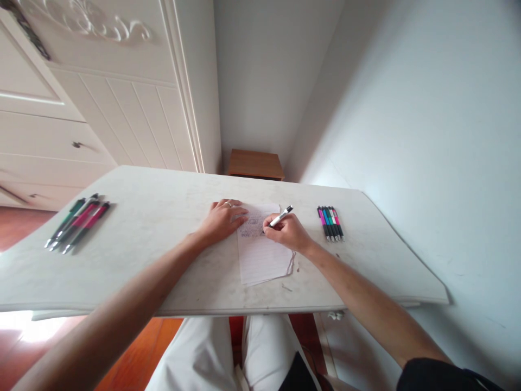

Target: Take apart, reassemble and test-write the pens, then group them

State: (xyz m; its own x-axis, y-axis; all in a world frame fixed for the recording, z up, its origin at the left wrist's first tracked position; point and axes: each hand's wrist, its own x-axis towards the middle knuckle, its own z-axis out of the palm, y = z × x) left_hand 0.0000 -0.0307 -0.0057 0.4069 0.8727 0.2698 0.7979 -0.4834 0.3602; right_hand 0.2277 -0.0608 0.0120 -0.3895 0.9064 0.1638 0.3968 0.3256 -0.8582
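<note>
A sheet of lined paper lies in the middle of the white table, with blue scribbles near its top. My left hand, a ring on one finger, rests flat on the paper's upper left corner, fingers stretched out. My right hand is closed round a white pen with a black cap, its tip touching the paper beside the scribbles.
Several pens lie in a row at the table's left, and several more pens at the right of the paper. A white wardrobe stands behind the table, a small wooden stand in the corner, a white wall on the right.
</note>
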